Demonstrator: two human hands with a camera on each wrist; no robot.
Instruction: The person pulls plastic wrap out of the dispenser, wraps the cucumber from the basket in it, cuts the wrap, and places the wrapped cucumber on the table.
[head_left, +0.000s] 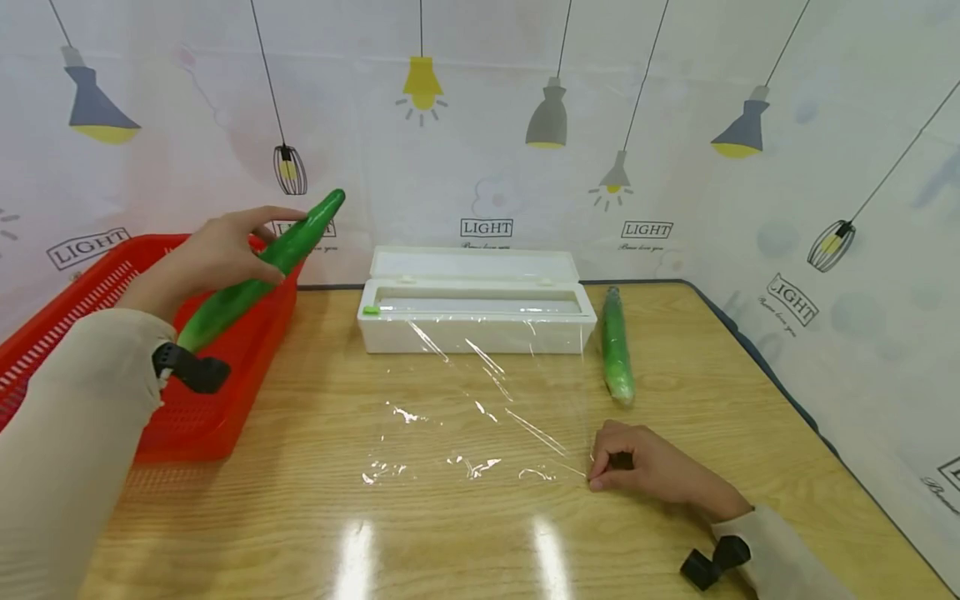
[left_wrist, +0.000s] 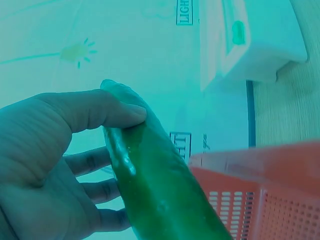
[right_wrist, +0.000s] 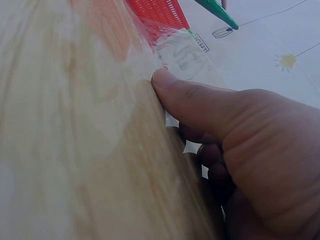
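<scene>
A long green cucumber (head_left: 303,237) is held above the red basket by my left hand (head_left: 225,250), thumb on one side and fingers on the other. In the left wrist view the cucumber (left_wrist: 155,185) slants down past the thumb. My right hand (head_left: 652,467) pinches the near right corner of a sheet of clear plastic wrap (head_left: 480,408). That sheet stretches over the table from a white wrap dispenser (head_left: 480,335), whose lid stands up. Beside the dispenser lies a second cucumber (head_left: 617,350), covered in clear film.
The red plastic basket (head_left: 258,367) stands at the left on the wooden table (head_left: 315,517). A green slider (head_left: 371,310) sits at the left end of the dispenser's front edge. Behind everything rises a wall covering (head_left: 480,125) printed with lamps.
</scene>
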